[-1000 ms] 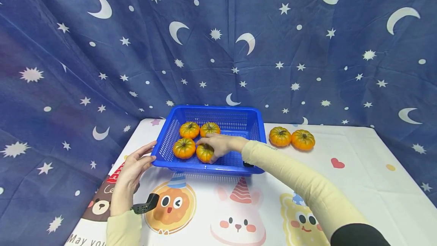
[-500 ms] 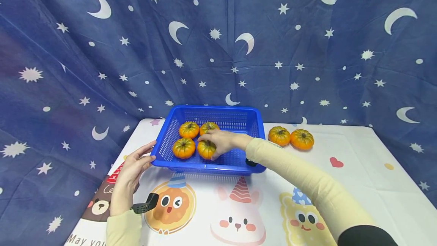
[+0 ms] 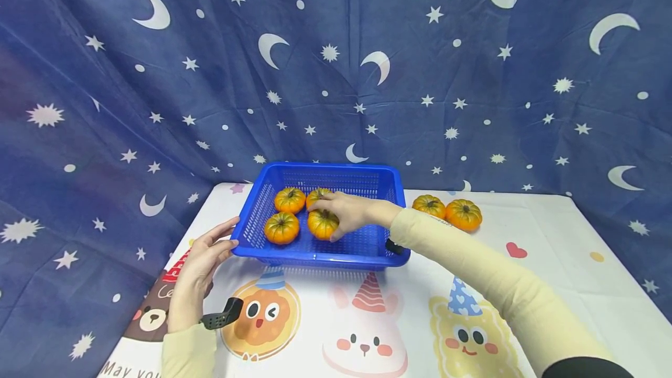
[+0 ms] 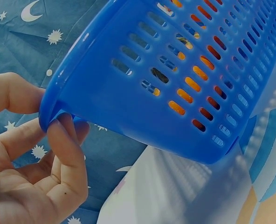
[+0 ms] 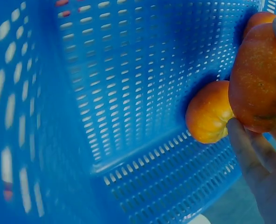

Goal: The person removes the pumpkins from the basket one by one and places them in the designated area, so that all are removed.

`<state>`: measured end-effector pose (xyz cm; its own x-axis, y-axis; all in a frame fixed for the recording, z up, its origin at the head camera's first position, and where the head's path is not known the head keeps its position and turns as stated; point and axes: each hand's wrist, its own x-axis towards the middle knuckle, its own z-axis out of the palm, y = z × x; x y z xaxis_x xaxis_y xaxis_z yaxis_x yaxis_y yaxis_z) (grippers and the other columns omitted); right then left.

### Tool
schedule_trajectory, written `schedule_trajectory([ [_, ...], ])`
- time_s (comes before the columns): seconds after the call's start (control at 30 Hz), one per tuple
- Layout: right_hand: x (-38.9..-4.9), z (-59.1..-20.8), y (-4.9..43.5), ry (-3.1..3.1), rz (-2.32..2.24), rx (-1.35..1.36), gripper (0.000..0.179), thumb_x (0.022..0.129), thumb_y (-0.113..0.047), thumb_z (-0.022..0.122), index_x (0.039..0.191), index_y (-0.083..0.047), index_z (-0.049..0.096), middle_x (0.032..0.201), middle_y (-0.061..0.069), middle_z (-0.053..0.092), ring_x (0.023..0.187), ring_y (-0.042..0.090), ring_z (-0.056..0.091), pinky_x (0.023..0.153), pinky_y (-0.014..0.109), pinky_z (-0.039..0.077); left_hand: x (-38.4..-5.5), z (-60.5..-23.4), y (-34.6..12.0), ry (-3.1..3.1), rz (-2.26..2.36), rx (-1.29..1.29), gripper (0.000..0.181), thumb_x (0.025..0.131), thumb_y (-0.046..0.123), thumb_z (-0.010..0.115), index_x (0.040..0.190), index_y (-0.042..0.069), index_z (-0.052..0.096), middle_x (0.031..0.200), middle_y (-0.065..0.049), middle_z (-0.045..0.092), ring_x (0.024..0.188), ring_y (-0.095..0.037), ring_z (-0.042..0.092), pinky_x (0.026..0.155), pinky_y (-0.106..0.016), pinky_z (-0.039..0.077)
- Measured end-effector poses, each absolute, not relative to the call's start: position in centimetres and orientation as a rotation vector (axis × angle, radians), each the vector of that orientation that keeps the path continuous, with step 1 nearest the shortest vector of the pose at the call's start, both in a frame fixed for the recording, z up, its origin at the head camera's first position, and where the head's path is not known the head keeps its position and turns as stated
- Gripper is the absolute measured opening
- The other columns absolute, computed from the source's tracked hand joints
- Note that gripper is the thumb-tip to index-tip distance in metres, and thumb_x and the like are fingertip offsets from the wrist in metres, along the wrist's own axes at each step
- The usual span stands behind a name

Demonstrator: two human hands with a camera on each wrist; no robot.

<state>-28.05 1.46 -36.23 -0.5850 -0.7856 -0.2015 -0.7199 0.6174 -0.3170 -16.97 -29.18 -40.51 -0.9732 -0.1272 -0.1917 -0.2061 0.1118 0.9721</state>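
A blue plastic basket [image 3: 336,259] stands on the table with several small orange-green pumpkins in its left half. My left hand [image 3: 196,276] pinches the basket's left rim; in the left wrist view its thumb and fingers lie on either side of the rim [image 4: 58,88]. Inside the basket my right hand [image 3: 350,213] grips a pumpkin [image 3: 322,226] from above. The right wrist view shows this pumpkin [image 5: 259,79] raised off the basket floor, fingers round it. Beside it lie a front-left pumpkin [image 3: 282,228], a back-left pumpkin [image 3: 290,200] and another one [image 3: 317,196] partly behind my right hand.
Two more pumpkins, a nearer one [image 3: 464,215] and one [image 3: 429,205] partly behind the right sleeve [image 3: 462,255], sit right of the basket. A white cartoon-print cloth [image 3: 556,273] covers the table. A dark blue star-and-moon curtain [image 3: 336,121] hangs right behind the basket.
My right hand has raised the gripped pumpkin from the basket's front and shifted it slightly right and back. My left hand keeps its hold on the rim.
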Motion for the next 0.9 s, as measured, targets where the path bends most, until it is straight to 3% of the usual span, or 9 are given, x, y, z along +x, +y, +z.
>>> schedule_trajectory([
  [0.37,-27.2,-34.3,3.7,2.543,-0.269,-1.170,0.077,0.078,-0.029,0.078,0.144,-0.029,0.041,0.150,0.015,0.036,0.132,0.031,0.040,0.108,0.050,0.038,-16.8,-40.5,-29.1,2.290,2.049,-0.321,0.061,0.091,0.006,0.058,0.147,0.001,0.034,0.132,-0.010,0.041,0.088,0.001,0.060,0.079,-0.012,0.051],
  [0.63,-26.6,-33.1,5.7,2.581,-0.227,-1.249,0.076,0.076,-0.029,0.079,0.143,-0.026,0.043,0.122,0.005,0.051,0.112,0.022,0.048,0.095,0.039,0.046,-16.8,-40.5,-29.2,2.265,2.083,-0.294,0.062,0.090,0.004,0.059,0.147,0.000,0.034,0.120,0.000,0.045,0.088,0.000,0.060,0.078,-0.014,0.051],
  [0.9,-26.0,-32.1,8.1,2.602,-0.215,-1.244,0.074,0.075,-0.028,0.079,0.141,-0.027,0.045,0.125,0.004,0.052,0.114,0.024,0.047,0.095,0.041,0.045,-16.9,-40.5,-29.3,2.243,2.082,-0.310,0.062,0.090,0.004,0.058,0.148,0.004,0.035,0.118,0.004,0.045,0.089,0.000,0.060,0.079,-0.013,0.051],
])
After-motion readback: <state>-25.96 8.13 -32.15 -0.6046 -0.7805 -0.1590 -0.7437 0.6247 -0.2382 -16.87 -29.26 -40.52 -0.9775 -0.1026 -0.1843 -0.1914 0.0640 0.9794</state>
